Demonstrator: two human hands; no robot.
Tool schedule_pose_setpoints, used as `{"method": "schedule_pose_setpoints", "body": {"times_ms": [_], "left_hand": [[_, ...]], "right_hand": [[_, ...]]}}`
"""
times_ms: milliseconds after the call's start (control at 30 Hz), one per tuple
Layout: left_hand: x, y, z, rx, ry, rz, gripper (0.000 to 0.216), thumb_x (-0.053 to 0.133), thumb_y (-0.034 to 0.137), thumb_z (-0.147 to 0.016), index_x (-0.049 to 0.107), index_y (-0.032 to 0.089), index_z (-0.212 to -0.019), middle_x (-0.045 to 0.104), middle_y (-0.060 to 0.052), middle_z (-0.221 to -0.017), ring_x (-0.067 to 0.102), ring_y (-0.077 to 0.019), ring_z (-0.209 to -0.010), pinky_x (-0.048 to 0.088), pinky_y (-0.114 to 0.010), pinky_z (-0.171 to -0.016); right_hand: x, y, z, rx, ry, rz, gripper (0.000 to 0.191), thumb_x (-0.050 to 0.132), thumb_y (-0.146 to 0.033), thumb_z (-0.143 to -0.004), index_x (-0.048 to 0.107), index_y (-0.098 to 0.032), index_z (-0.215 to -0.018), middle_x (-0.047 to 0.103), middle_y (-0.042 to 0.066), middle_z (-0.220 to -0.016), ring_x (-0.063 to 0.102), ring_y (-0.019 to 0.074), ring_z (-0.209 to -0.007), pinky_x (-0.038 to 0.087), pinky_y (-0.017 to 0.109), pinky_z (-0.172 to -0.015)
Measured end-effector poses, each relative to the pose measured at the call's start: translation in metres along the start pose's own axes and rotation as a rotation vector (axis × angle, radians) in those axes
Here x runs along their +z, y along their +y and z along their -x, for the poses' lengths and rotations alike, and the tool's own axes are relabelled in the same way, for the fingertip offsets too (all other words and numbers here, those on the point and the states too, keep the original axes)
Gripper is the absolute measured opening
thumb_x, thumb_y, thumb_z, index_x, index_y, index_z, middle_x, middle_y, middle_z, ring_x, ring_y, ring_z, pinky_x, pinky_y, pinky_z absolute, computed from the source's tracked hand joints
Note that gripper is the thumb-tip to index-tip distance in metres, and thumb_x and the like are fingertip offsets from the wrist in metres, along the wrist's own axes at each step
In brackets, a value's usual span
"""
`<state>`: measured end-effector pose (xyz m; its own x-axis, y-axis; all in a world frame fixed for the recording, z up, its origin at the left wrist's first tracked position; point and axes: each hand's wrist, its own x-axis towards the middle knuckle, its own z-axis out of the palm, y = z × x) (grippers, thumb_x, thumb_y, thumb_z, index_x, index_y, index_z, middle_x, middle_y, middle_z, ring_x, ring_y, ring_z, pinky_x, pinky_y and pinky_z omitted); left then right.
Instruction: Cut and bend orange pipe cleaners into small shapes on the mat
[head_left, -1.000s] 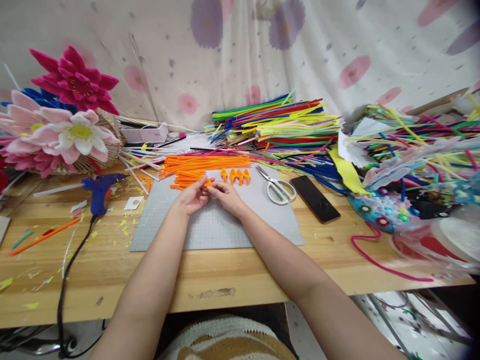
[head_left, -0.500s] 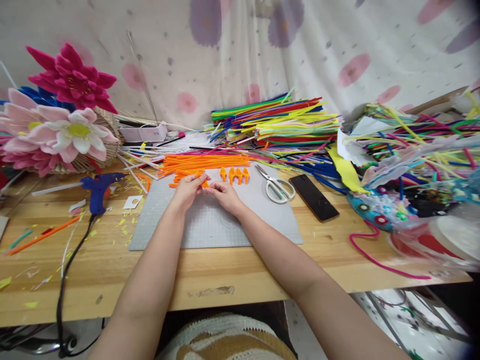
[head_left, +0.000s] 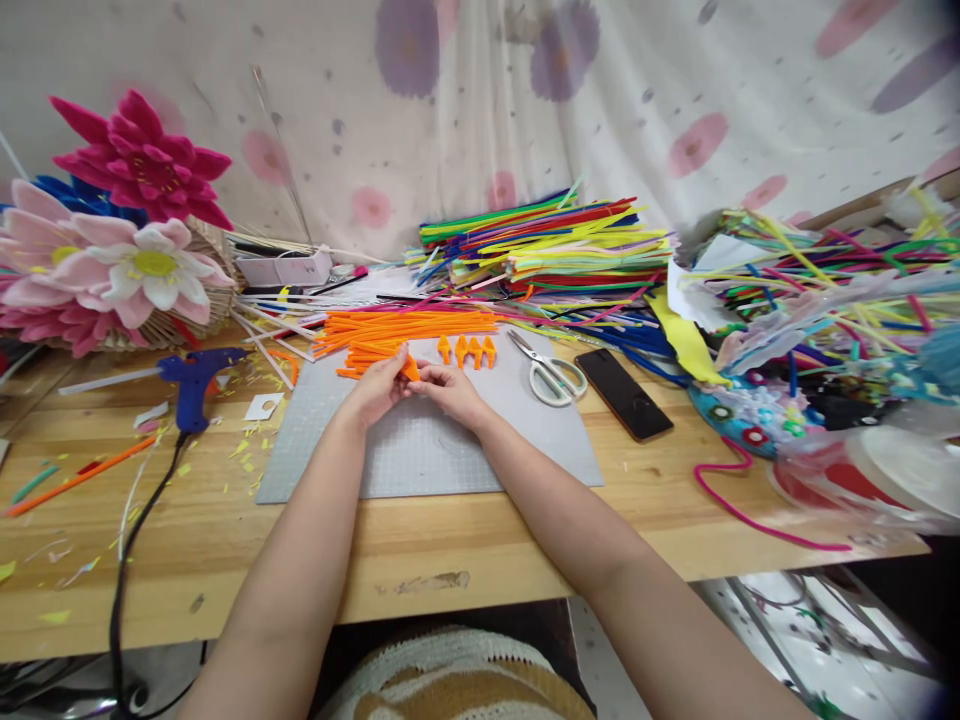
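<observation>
Between my two hands is a small bent orange pipe cleaner (head_left: 410, 369), partly covered by the fingers. My left hand (head_left: 379, 388) pinches it from the left. The fingertips of my right hand (head_left: 448, 391) close on its lower right side. Both hands are just above the grey cutting mat (head_left: 427, 460). Behind them lies a bundle of straight orange pipe cleaners (head_left: 405, 325). Several folded orange pieces (head_left: 475, 351) rest in a row on the mat, right of the bundle. White-handled scissors (head_left: 551, 375) lie farther right.
A black phone (head_left: 625, 393) lies right of the mat. A blue glue gun (head_left: 193, 385) with a cord stands at left among scraps. Fuzzy flowers (head_left: 154, 262) fill the back left. Coloured pipe cleaners (head_left: 555, 240) are piled at the back; a plastic tub (head_left: 892, 470) sits at right.
The orange piece between my fingers has turned and shows more clearly. My left hand has shifted slightly down, with its fingers tilted more upright. The whole view has moved a little.
</observation>
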<state>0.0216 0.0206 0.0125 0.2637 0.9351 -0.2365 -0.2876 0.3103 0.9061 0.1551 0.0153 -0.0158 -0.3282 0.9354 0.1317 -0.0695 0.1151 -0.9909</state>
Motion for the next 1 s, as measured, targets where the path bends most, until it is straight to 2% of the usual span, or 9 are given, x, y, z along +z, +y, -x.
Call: {"method": "schedule_pose_setpoints", "body": {"times_ms": [67,200,467,700,1000], "left_hand": [[-0.001,-0.003,-0.001,-0.012,-0.033,0.006,0.028,0.073,0.038,-0.061,0.064,0.012,-0.065,0.058,-0.002,-0.057,0.049,-0.0062,-0.048,0.038,-0.017,-0.046],[-0.004,-0.007,-0.003,0.044,-0.024,-0.091,0.025,0.076,0.030,-0.057,0.066,0.011,-0.069,0.057,0.000,-0.056,0.046,-0.0050,-0.047,0.035,-0.016,-0.045],[-0.004,-0.009,-0.005,-0.012,0.011,0.077,0.032,0.067,0.042,-0.069,0.060,0.011,-0.063,0.055,-0.001,-0.056,0.049,-0.0066,-0.050,0.040,-0.018,-0.047],[-0.007,-0.007,-0.003,-0.036,0.070,0.083,0.017,0.074,0.019,-0.059,0.060,0.011,-0.062,0.052,0.002,-0.054,0.048,-0.0046,-0.049,0.040,-0.015,-0.046],[0.009,-0.004,-0.001,-0.112,0.149,0.163,0.011,0.067,0.007,-0.061,0.057,0.011,-0.059,0.050,0.003,-0.049,0.042,-0.0033,-0.041,0.034,-0.014,-0.038]], "right_hand": [[-0.001,0.003,-0.001,0.001,0.029,0.012,0.018,0.064,-0.029,-0.064,0.055,-0.017,-0.054,0.052,-0.002,-0.058,0.047,0.0103,-0.065,0.033,0.022,-0.061],[-0.001,0.006,-0.002,0.030,0.051,0.030,0.021,0.067,-0.028,-0.060,0.051,-0.017,-0.051,0.049,-0.004,-0.053,0.042,0.0086,-0.057,0.033,0.021,-0.058],[-0.003,-0.003,0.000,0.050,0.065,-0.055,0.019,0.066,-0.034,-0.063,0.059,-0.016,-0.061,0.055,-0.003,-0.059,0.046,0.0080,-0.058,0.035,0.021,-0.058],[-0.005,-0.002,0.000,0.012,0.040,-0.043,0.015,0.063,-0.032,-0.066,0.066,-0.017,-0.067,0.061,-0.002,-0.065,0.049,0.0088,-0.062,0.037,0.022,-0.063],[-0.006,0.000,0.000,-0.075,0.164,-0.033,0.011,0.064,-0.025,-0.064,0.062,-0.018,-0.057,0.056,-0.003,-0.061,0.047,0.0091,-0.060,0.037,0.023,-0.063]]}}
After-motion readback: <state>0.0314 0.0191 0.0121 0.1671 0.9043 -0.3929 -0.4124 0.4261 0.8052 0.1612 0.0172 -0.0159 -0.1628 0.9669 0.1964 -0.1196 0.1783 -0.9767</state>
